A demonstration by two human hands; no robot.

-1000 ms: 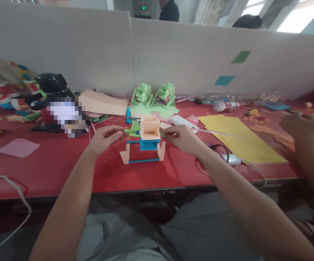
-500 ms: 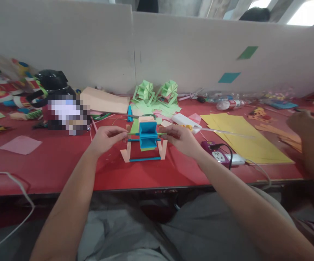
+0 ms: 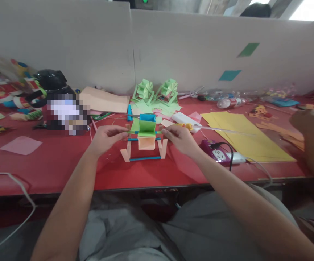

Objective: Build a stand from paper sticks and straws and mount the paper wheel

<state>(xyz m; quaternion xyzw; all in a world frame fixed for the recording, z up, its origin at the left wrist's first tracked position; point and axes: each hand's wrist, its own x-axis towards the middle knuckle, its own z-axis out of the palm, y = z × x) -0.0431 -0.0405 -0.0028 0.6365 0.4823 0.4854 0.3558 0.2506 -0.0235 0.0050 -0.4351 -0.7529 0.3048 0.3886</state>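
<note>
A folded paper wheel (image 3: 147, 127) with blue, green and peach faces sits on a thin axle across a paper stand (image 3: 145, 158) made of peach legs and blue rolled bars. My left hand (image 3: 108, 138) pinches the green left end of the axle between thumb and fingers. On the other side, my right hand (image 3: 179, 137) pinches the right end the same way. The stand rests on the red table with its legs spread. Behind it are two light green folded paper wheels (image 3: 145, 89) on their own stands.
A purple power strip (image 3: 214, 152) with a black plug lies right of my right hand, beside yellow paper sheets (image 3: 244, 137). Cardboard (image 3: 105, 100), a pixelated screen (image 3: 67, 112) and a pink sheet (image 3: 21, 145) lie left. Another person's hand (image 3: 310, 123) is at the far right.
The paper wheel has turned on its axle: green and peach faces now face me where blue ones did. Both my hands stay at the axle ends.
</note>
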